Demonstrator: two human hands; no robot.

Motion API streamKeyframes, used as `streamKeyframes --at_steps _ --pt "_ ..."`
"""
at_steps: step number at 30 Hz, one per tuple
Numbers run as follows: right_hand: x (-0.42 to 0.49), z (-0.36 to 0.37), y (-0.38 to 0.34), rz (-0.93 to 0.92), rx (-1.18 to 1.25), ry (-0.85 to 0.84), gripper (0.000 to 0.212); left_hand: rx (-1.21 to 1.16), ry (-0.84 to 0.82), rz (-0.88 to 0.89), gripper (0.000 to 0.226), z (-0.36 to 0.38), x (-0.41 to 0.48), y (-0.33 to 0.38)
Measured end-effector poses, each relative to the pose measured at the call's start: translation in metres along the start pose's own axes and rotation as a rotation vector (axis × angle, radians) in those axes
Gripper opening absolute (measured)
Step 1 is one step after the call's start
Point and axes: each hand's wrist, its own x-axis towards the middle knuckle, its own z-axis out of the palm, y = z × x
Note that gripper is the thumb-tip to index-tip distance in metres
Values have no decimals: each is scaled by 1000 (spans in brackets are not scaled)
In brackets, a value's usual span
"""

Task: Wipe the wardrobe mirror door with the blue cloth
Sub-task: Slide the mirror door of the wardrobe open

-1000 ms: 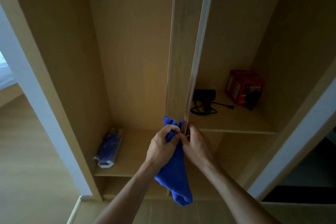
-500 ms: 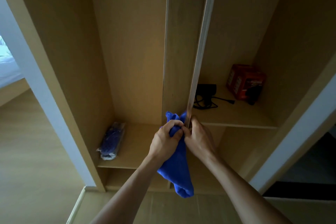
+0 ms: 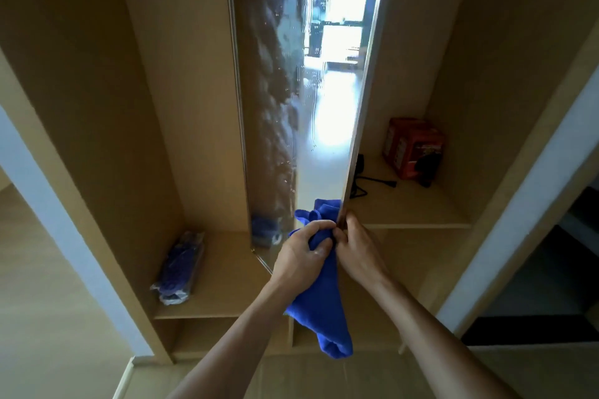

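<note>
Centrally, head view: wardrobe mirror door (image 3: pixel 301 91) runs from 12 o'clock down to centre, its glass smeared and droplet-spotted. Blue cloth (image 3: pixel 319 304), 6 o'clock, sits bunched at the door's lower corner with its tail hanging. Left hand (image 3: pixel 299 256) grips the cloth, likely readying a wipe. Right hand (image 3: pixel 358 253) pinches the door's edge, seemingly to steady it. Red box (image 3: pixel 411 147), 3 o'clock shelf; wrapped packet (image 3: pixel 180 269), 8 o'clock shelf.

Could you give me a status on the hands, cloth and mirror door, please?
Left hand grips cloth, bunched low at the door edge. Right hand pinches mirror door by its edge. Door face streaked, droplets showing. Nothing in the way.
</note>
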Motion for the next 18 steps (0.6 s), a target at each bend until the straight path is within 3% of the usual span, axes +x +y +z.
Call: streamKeyframes --at_steps 18 --pt "32 -21 15 184 16 -20 22 42 -18 -9 40 38 39 8"
